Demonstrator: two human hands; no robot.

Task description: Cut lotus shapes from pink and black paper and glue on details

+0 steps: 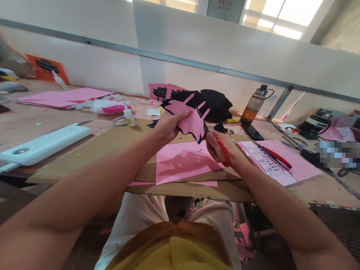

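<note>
Left hand [168,126]: pinching jagged pink-and-black paper cutout [190,123], thumb on top. Right hand [215,145]: closed round red-handled scissors [225,153], dark blades at cutout's right side.

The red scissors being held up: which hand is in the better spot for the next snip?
Probably the right hand: it holds the red scissors, which reach the pink and black paper. The left hand is busy gripping that paper.
</note>
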